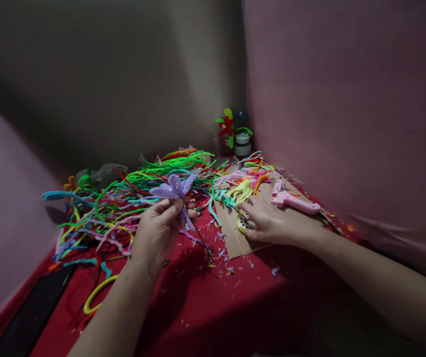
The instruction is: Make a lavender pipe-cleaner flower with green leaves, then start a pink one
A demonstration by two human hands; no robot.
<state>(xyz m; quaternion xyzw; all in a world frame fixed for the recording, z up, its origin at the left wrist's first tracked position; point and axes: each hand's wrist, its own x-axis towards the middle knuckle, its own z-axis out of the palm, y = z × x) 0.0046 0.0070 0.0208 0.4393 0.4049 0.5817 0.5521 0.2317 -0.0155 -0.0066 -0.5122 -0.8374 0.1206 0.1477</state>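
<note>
My left hand [166,218] is closed on a purple pipe-cleaner flower [175,187], pinching it just below the petals. A thin dark stem [203,241] slants down to the right from beneath the flower. My right hand [268,220] is over the cardboard, its fingers curled round a small roll of yellowish tape [244,222] with a dotted core. Just beyond those fingers is a loop of pale yellow pipe cleaner [243,192]. A pink glue gun [295,202] lies to the right, behind my right wrist.
A big pile of coloured pipe cleaners [124,208] spreads over the red cloth [198,307]. Fluff scraps lie around the cardboard [240,248]. A white pot [242,144] and a red pipe-cleaner flower [226,126] stand in the back corner. Yellow-handled scissors [96,295] lie at left.
</note>
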